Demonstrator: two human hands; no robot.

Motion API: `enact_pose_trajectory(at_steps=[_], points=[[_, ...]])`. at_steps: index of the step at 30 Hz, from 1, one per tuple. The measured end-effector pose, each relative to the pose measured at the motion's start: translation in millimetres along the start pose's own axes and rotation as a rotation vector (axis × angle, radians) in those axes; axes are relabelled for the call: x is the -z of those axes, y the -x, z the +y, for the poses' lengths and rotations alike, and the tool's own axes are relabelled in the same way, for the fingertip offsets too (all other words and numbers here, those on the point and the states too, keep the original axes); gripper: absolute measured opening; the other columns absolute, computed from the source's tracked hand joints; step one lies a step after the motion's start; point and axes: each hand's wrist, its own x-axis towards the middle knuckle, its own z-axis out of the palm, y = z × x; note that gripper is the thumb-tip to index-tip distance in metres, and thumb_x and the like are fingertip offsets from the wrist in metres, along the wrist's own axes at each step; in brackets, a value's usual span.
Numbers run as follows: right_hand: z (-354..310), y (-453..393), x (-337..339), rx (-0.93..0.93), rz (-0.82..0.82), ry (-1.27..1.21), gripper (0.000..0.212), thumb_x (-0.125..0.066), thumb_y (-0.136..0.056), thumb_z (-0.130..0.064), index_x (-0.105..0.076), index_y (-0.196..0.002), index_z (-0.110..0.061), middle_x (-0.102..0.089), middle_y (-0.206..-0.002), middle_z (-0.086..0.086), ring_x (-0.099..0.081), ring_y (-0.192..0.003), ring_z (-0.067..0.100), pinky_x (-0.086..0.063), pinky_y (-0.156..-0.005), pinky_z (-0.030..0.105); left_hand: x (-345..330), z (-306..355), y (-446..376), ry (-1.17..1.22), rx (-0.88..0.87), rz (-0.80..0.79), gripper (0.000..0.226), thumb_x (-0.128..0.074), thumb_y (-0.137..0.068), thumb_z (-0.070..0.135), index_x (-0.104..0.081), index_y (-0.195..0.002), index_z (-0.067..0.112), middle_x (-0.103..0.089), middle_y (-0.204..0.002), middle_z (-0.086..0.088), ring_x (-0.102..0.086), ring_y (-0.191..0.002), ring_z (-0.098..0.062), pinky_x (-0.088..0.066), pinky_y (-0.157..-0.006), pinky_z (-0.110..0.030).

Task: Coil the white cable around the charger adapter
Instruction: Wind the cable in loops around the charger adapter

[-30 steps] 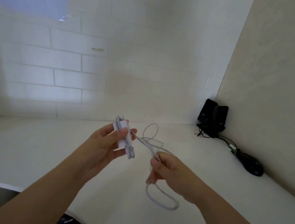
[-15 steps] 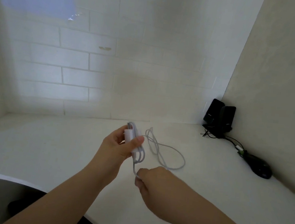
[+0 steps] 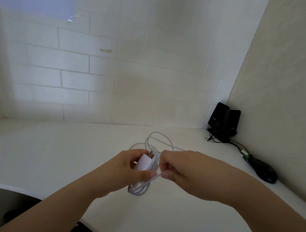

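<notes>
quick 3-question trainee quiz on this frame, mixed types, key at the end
1. True or false: the left hand holds the charger adapter.
2. The right hand pinches the white cable: A) beside the adapter, B) flat on the desk, C) by the speakers.
3. Fill in: the dark object near the right wall, in front of the black speakers, is a computer ____.

Key: 1 true; 2 A; 3 mouse.
</notes>
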Motion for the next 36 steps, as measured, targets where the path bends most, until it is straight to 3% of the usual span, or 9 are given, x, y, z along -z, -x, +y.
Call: enact_pose_trajectory(at_steps=[4,6,9,14,16,18,20,28,36], points=[[0,-4,11,0.065,0.108,0.090,0.014,-0.046,-0.090,-0.041,-0.051,-0.092,-0.028,-0.040,-0.073,-0.014,-0.046,-0.079,0.012,-0.032,-0.066,0.027,0,-4,-1,0.028,0.060,-0.114,0.015,-0.070,-0.070,0.036,-0.069,-0.083,0.030,-0.071,-0.076,0.009,-0.064,-0.073,-0.010,-0.054,-0.073,-0.027],[5,-8,14,0.068,0.170,0.192,0.025,-0.042,-0.090,-0.047,-0.053,-0.092,-0.024,-0.046,-0.081,-0.010,-0.054,-0.084,0.017,-0.033,-0.066,0.029,0,-8,-3,0.045,0.081,-0.150,0.034,-0.075,-0.059,0.056,-0.070,-0.072,0.025,-0.070,-0.064,0.010,-0.063,-0.065,-0.004,-0.053,-0.066,-0.018],[14,-10,14,0.089,0.305,0.236,0.030,-0.036,-0.089,-0.051,-0.053,-0.093,-0.027,-0.062,-0.084,-0.002,-0.056,-0.078,0.018,-0.031,-0.058,0.030,-6,-5,1,0.229,0.084,-0.184,0.018,-0.050,-0.090,0.029,-0.061,-0.090,0.014,-0.067,-0.078,0.005,-0.066,-0.063,-0.001,-0.051,-0.056,-0.012],[26,-11,8,0.074,0.343,-0.013,0.024,-0.046,-0.088,-0.045,-0.061,-0.087,-0.026,-0.056,-0.068,-0.010,-0.049,-0.063,0.004,-0.033,-0.057,0.021,-11,0,7,0.472,0.156,-0.181,0.042,-0.036,-0.082,0.034,-0.069,-0.085,0.008,-0.074,-0.080,-0.006,-0.070,-0.070,-0.013,-0.057,-0.062,-0.020],[31,-13,4,0.066,0.351,-0.163,0.018,-0.051,-0.086,-0.043,-0.062,-0.081,-0.029,-0.052,-0.064,-0.015,-0.049,-0.064,0.001,-0.034,-0.059,0.018,-14,1,-2,0.508,0.059,-0.282,0.038,-0.030,-0.094,0.022,-0.066,-0.099,0.009,-0.073,-0.096,-0.008,-0.070,-0.084,-0.011,-0.056,-0.073,-0.018],[32,-14,0,0.069,0.357,-0.268,0.014,-0.055,-0.084,-0.042,-0.060,-0.073,-0.035,-0.055,-0.065,-0.016,-0.053,-0.067,-0.001,-0.036,-0.061,0.015,-10,-1,3,0.466,0.092,-0.305,0.018,-0.052,-0.090,0.027,-0.065,-0.101,0.021,-0.073,-0.092,0.002,-0.068,-0.077,-0.008,-0.055,-0.066,-0.019],[33,-15,-2,0.039,0.354,-0.413,0.016,-0.061,-0.081,-0.037,-0.058,-0.065,-0.036,-0.062,-0.068,-0.008,-0.054,-0.067,0.001,-0.040,-0.061,0.017,-5,7,6,0.401,0.027,-0.341,0.049,-0.077,-0.062,0.036,-0.062,-0.106,0.020,-0.071,-0.092,0.002,-0.064,-0.075,-0.009,-0.053,-0.065,-0.021],[45,-16,-17,0.062,0.288,-0.841,0.009,-0.061,-0.084,-0.014,-0.064,-0.081,-0.022,-0.067,-0.071,-0.013,-0.061,-0.072,0.001,-0.049,-0.076,0.015,-2,30,18,0.303,-0.039,-0.292,0.064,-0.072,-0.066,-0.002,-0.053,-0.117,0.032,-0.069,-0.108,0.006,-0.066,-0.102,-0.022,-0.055,-0.083,-0.035],[31,-24,-47,0.064,0.345,-1.096,0.010,-0.057,-0.086,-0.010,-0.063,-0.079,-0.013,-0.060,-0.064,-0.004,-0.055,-0.057,0.004,-0.046,-0.061,0.018,2,31,22,0.277,-0.058,-0.301,0.084,-0.072,-0.064,-0.008,-0.042,-0.129,0.035,-0.069,-0.108,0.008,-0.065,-0.098,-0.013,-0.053,-0.075,-0.026]])
